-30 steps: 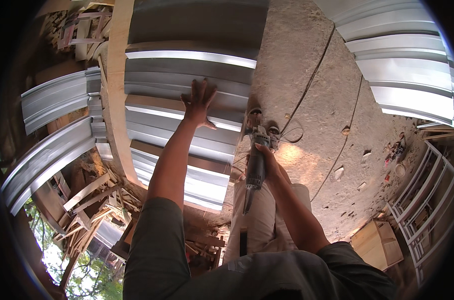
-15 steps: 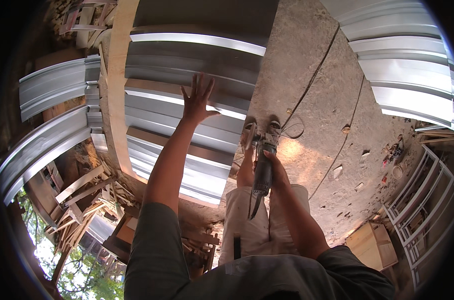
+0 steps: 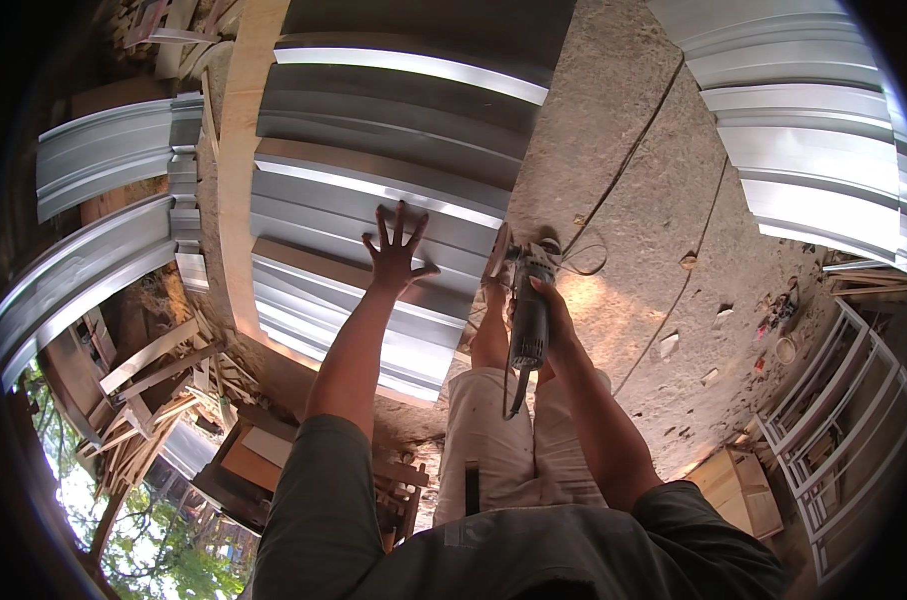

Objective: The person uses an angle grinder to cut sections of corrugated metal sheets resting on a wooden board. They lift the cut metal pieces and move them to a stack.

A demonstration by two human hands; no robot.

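A ribbed grey metal roofing sheet (image 3: 374, 240) lies ahead of me, slightly to the left. My left hand (image 3: 395, 264) is over its near part with the fingers spread, and seems to rest on it. My right hand (image 3: 558, 318) is wrapped round the dark body of an angle grinder (image 3: 530, 325). The grinder's head and disc (image 3: 499, 254) are at the sheet's right edge; I cannot tell whether the disc touches it. A power cord (image 3: 520, 395) hangs from the tool's back end towards my legs.
A wooden board (image 3: 240, 150) runs along the sheet's left side. More metal sheets lie at far left (image 3: 104, 150) and upper right (image 3: 804, 130). Concrete floor (image 3: 634, 230) extends to the right. A white metal frame (image 3: 834, 430), a wooden box (image 3: 739, 490) and scrap wood (image 3: 164, 420) stand around.
My left hand has moved back towards me over the sheet, fingers still spread. The grinder, still in my right hand, has tilted slightly, its disc nearer the sheet's right edge.
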